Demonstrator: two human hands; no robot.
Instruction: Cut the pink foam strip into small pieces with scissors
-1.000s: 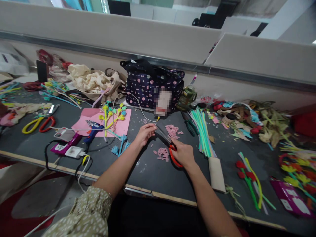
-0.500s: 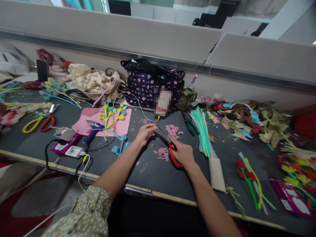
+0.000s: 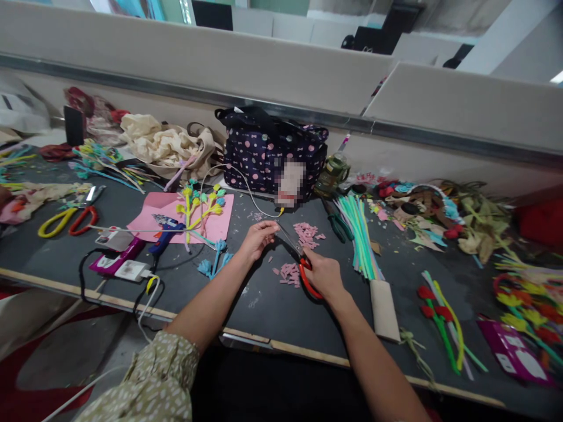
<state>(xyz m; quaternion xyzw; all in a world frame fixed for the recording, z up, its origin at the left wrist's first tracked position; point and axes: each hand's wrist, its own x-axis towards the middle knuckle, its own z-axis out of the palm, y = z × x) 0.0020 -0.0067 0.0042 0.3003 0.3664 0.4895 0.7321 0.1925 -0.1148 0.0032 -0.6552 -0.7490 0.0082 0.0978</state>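
Note:
My right hand [image 3: 324,274] grips red-handled scissors [image 3: 305,278], whose blades [image 3: 288,237] point up and left toward my left hand. My left hand [image 3: 258,238] is closed in a pinch near the blade tips, on something too small to make out. Small pink cut scraps [image 3: 290,273] lie on the dark table [image 3: 272,305] just under both hands, and a second pink pile [image 3: 308,232] sits a little beyond the blades.
A polka-dot bag [image 3: 272,155] stands behind the hands. To the left lie a pink sheet [image 3: 153,220] with a blue glue gun [image 3: 163,233], cables, and yellow and red scissors [image 3: 65,220]. Green pipe cleaners [image 3: 360,234], a cardboard tube [image 3: 385,309] and craft flowers [image 3: 440,316] lie right.
Both hands hold nearly the same position; the view has shifted very slightly and the scissors stay pointed at the left hand.

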